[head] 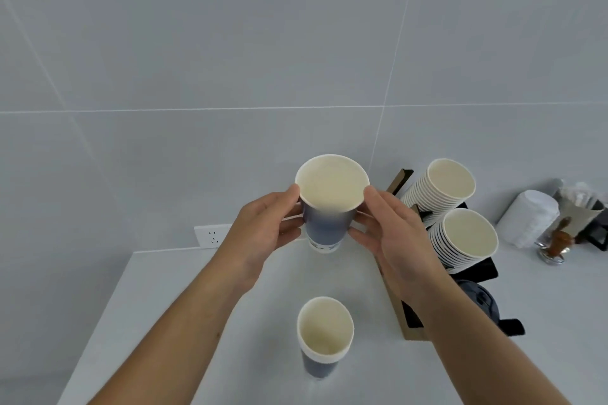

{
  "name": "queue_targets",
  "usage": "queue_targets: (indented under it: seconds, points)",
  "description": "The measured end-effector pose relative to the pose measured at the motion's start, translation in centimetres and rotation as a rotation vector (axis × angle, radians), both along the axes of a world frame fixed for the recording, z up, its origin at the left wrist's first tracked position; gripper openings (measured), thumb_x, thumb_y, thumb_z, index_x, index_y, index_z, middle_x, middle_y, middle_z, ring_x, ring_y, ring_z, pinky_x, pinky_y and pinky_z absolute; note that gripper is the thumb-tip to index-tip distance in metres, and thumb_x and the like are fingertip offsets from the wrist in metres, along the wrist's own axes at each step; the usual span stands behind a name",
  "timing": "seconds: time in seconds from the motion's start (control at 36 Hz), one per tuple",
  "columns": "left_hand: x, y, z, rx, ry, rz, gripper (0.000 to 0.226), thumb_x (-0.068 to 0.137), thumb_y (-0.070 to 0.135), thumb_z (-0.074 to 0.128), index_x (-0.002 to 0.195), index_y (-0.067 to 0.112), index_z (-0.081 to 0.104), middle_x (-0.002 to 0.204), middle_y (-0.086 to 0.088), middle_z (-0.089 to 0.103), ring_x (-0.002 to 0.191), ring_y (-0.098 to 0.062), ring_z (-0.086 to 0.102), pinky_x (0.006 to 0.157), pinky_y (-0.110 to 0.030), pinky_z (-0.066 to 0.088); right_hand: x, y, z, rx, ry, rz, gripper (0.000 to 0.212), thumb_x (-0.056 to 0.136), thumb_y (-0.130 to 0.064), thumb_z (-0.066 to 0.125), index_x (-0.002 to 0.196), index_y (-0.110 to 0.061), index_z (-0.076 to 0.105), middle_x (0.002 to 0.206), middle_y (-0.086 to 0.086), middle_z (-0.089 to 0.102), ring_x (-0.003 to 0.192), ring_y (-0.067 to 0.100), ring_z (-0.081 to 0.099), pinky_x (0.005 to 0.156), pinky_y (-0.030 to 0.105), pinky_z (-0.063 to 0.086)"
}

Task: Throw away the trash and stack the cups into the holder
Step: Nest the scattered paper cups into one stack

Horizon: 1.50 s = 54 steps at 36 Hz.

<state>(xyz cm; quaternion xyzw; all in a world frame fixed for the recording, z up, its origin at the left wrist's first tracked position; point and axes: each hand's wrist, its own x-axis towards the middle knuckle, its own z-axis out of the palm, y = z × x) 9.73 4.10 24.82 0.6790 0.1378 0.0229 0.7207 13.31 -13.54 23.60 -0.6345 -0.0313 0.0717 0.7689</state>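
I hold a blue paper cup with a cream inside up above the white counter. My left hand grips its left side and my right hand its right side, fingers wrapped around the wall. A second blue paper cup stands upright on the counter below, closer to me. The cup holder, brown and black, stands to the right and carries two tilted stacks of cups; my right forearm hides part of it.
A wall socket sits low on the grey tiled wall behind the counter. At the far right are a white wrapped roll, a container with packets and a coffee tamper. The counter's left edge runs diagonally.
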Motion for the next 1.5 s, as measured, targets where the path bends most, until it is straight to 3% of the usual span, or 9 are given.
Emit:
queue_targets:
  seconds: [0.14,0.33,0.53,0.83,0.94,1.03,1.28,1.42,1.5]
  points:
    - [-2.4,-0.5,1.1,0.013,-0.019,0.004,0.034,0.096,0.044,0.05,0.114,0.021,0.067,0.114,0.004,0.071,0.106,-0.019,0.069,0.101,-0.04,0.052,-2.0,-0.4,1.4,-0.045,-0.044,0.018,0.025,0.096,-0.036,0.053,0.11,-0.023,0.068,0.117,-0.001,0.071,0.11,0.017,0.067,0.093,0.036,0.055]
    - [-4.8,-0.9,0.5,0.026,-0.013,0.015,0.024,0.096,0.043,0.05,0.103,0.027,0.067,0.107,0.006,0.072,0.103,-0.018,0.069,0.098,-0.041,0.053,-4.0,-1.0,1.1,-0.085,-0.026,0.049,0.015,0.095,-0.034,0.055,0.093,-0.032,0.069,0.106,-0.007,0.074,0.105,0.016,0.069,0.085,0.03,0.057]
    - [-7.0,-1.5,-2.2,-0.009,0.031,0.082,0.022,0.094,0.042,0.054,0.1,0.027,0.069,0.104,0.007,0.074,0.099,-0.015,0.071,0.094,-0.038,0.056,-5.7,-1.5,-0.8,-0.137,0.065,0.059,0.017,0.096,-0.03,0.054,0.1,-0.027,0.071,0.109,-0.002,0.073,0.106,0.019,0.068,0.093,0.04,0.055]
    - [-8.5,-2.3,-5.5,-0.023,0.098,0.13,0.015,0.095,0.037,0.055,0.094,0.03,0.068,0.1,0.009,0.073,0.094,-0.013,0.07,0.08,-0.028,0.057,-7.1,-2.3,-3.9,-0.214,0.167,0.074,0.019,0.097,-0.029,0.054,0.104,-0.024,0.07,0.111,-0.001,0.073,0.105,0.02,0.068,0.09,0.035,0.055]
    - [-8.5,-2.7,-6.9,-0.037,0.165,0.131,0.016,0.095,0.034,0.057,0.099,0.024,0.069,0.103,0.005,0.074,0.098,-0.017,0.07,0.087,-0.034,0.058,-7.1,-2.5,-5.5,-0.237,0.232,0.065,0.018,0.097,-0.029,0.053,0.106,-0.024,0.068,0.118,0.001,0.069,0.11,0.023,0.065,0.098,0.041,0.052]
    - [-8.4,-2.8,-8.3,-0.04,0.184,0.14,0.014,0.094,0.03,0.06,0.098,0.021,0.071,0.1,0.003,0.075,0.098,-0.018,0.071,0.088,-0.034,0.058,-6.9,-2.7,-6.6,-0.237,0.279,0.04,0.02,0.098,-0.022,0.053,0.113,-0.019,0.066,0.12,0.003,0.068,0.112,0.026,0.064,0.1,0.044,0.051]
    - [-8.1,-2.6,-11.6,-0.044,0.16,0.209,0.009,0.087,0.013,0.069,0.088,0.018,0.076,0.091,-0.003,0.076,0.09,-0.023,0.072,0.082,-0.033,0.06,-6.4,-2.7,-8.7,-0.27,0.265,0.01,0.023,0.095,-0.001,0.054,0.105,-0.014,0.071,0.109,0.007,0.073,0.104,0.027,0.068,0.09,0.04,0.057]
    - [-7.8,-2.6,-12.7,0.042,0.14,0.228,0.014,0.086,0.013,0.07,0.081,0.025,0.076,0.082,0.009,0.075,0.081,-0.016,0.069,0.078,-0.03,0.059,-5.8,-2.5,-10.3,-0.349,0.254,0.008,0.023,0.093,-0.001,0.058,0.102,-0.015,0.073,0.106,0.005,0.075,0.102,0.026,0.069,0.093,0.042,0.057]
    - [-7.8,-2.7,-13.4,0.094,0.113,0.226,0.019,0.085,0.014,0.07,0.078,0.031,0.075,0.081,0.016,0.075,0.079,-0.005,0.067,0.071,-0.018,0.05,-5.5,-2.5,-10.7,-0.388,0.247,-0.003,0.023,0.093,-0.001,0.057,0.093,-0.015,0.074,0.098,0.005,0.076,0.096,0.024,0.071,0.089,0.037,0.058]
